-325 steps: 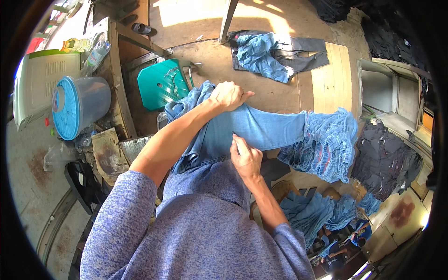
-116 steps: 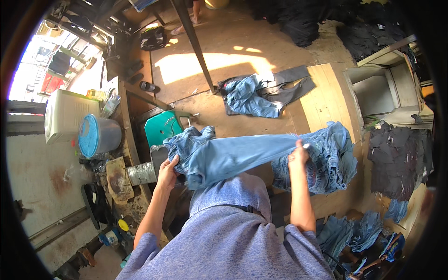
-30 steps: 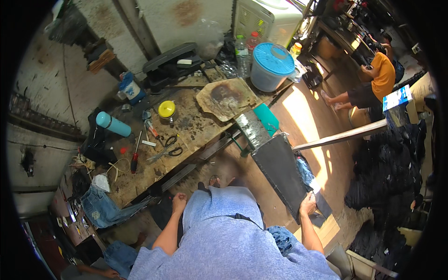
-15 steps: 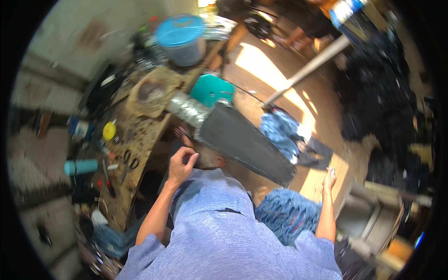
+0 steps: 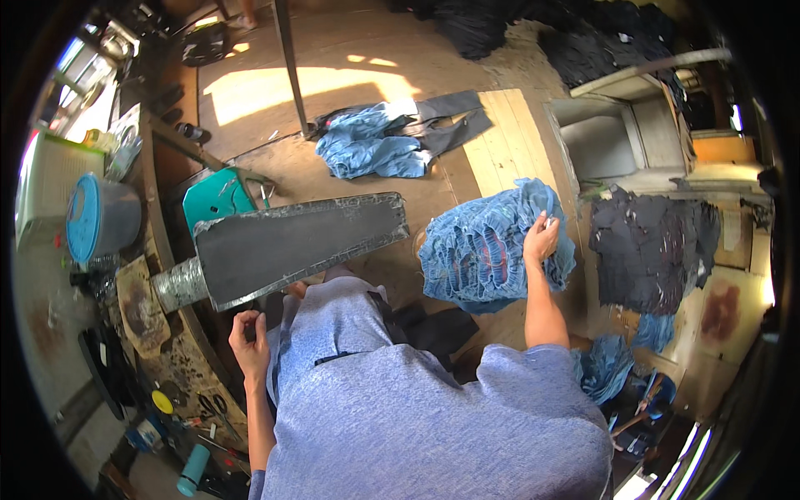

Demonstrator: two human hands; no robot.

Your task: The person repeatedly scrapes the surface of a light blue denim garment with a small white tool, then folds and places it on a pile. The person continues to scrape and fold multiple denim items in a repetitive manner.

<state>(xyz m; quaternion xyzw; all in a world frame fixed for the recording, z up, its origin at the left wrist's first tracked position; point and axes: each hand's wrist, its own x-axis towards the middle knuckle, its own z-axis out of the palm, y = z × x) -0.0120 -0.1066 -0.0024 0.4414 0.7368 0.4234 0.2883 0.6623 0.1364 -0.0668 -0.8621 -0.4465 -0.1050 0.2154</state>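
Observation:
My right hand (image 5: pixel 540 242) is closed at the upper right edge of a thick stack of blue denim pieces (image 5: pixel 467 250). A tiny whitish thing shows at its fingertips, too small to name. Loosely curled, my left hand (image 5: pixel 250 340) hangs apart from everything, thumb away from the fingers and nothing seen between them. Just beyond it a long, dark, tapered board (image 5: pixel 308 246) with taped edges reaches out from the workbench. Silvery wrapping (image 5: pixel 181 283) covers the board's narrow support.
Denim trousers (image 5: pixel 375 146) lie on the floor beside a metal post (image 5: pixel 292 71). A teal stool (image 5: pixel 218 198) stands behind the board. Stacked dark cloth (image 5: pixel 646 242) is at right. On the left workbench (image 5: pixel 187 371) are a blue-lidded bucket (image 5: pixel 100 217), scissors (image 5: pixel 212 406) and a turquoise bottle (image 5: pixel 193 469).
My view has swung to the right. My right hand has moved from beyond the denim stack onto its edge. My left hand stays loosely curled, now below the board's support end.

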